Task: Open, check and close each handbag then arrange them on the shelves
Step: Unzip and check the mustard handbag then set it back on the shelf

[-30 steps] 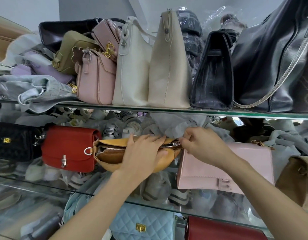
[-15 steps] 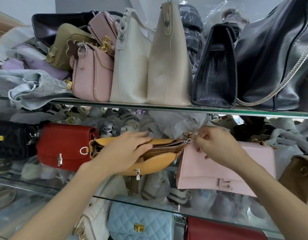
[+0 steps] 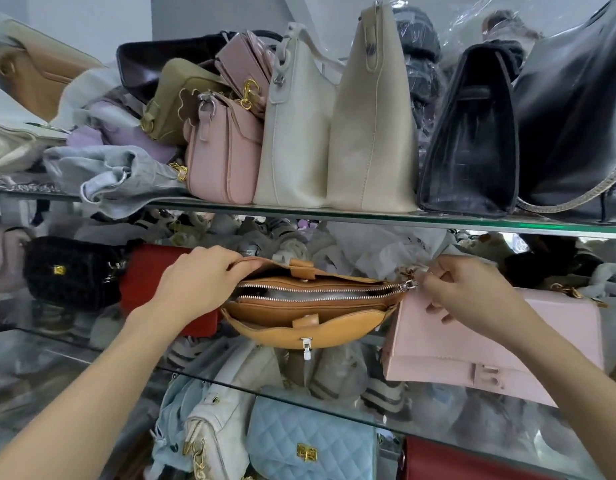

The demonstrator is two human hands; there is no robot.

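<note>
While zip gapes: tan bag [image 3: 299, 329] mid-check, 6 o'clock under the shelf [image 3: 334, 216].
Left hand [image 3: 195, 285]: fingers clamped on flap, keeping it clear.
Right hand [image 3: 462, 289]: fingers pinching zip pull [image 3: 408, 285], 3 o'clock end.

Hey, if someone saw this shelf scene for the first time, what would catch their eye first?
Probably the tan handbag at the centre of the middle shelf, unzipped wide, with the left hand gripping its left end and the right hand pinching the zipper pull at its right end. Next, the pale pink bag right beside it, and the cream bags standing upright above.
</note>
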